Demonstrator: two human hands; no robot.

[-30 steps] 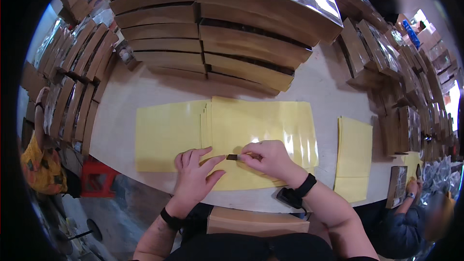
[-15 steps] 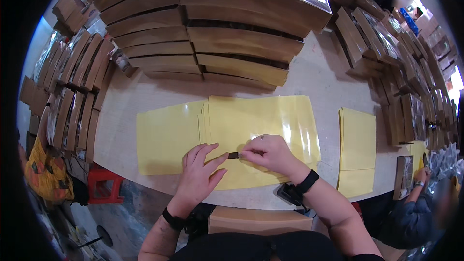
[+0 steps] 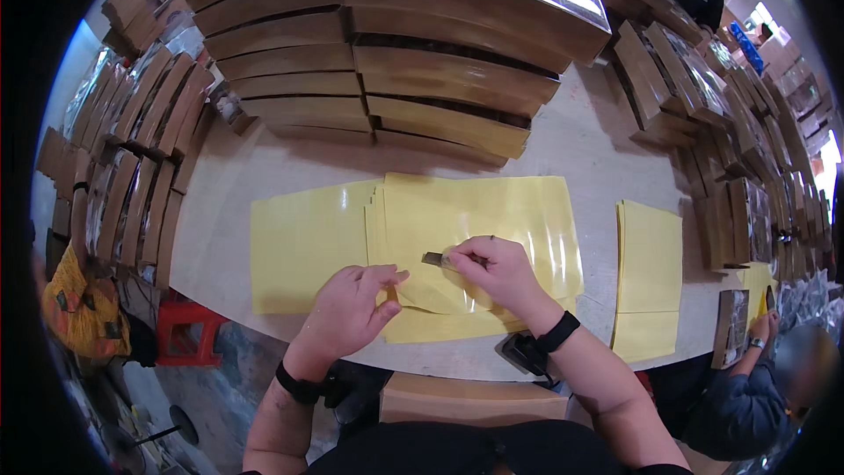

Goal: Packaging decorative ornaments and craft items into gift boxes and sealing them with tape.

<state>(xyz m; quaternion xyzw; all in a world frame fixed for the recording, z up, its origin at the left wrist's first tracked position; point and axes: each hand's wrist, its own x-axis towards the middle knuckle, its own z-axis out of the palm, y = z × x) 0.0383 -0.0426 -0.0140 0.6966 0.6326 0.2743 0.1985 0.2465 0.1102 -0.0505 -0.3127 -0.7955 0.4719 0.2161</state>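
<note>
A stack of glossy yellow sheets [image 3: 479, 202] lies in front of me, with its left edges fanned slightly. My right hand [image 3: 499, 271] pinches a small dark flat strip [image 3: 432, 258] above the stack; its exact kind is too small to tell. My left hand [image 3: 353, 303] is at the near left corner of the top sheet, thumb and fingers closed around that corner. The near edge of this sheet curls up off the sheets under it. More yellow sheets [image 3: 303, 246] extend out to the left of the stack.
Tall stacks of brown boxes [image 3: 457, 75] with clear tops stand at the far side. More boxes line the left [image 3: 163, 123] and right [image 3: 668, 79]. A separate yellow pile [image 3: 649, 273] lies right. A black device [image 3: 525, 354] sits by the near edge. A co-worker [image 3: 747, 396] sits at right.
My right hand has lifted the dark strip up and away from my left hand. My left hand has drawn back toward the near left, and the top sheet's near edge now curls up.
</note>
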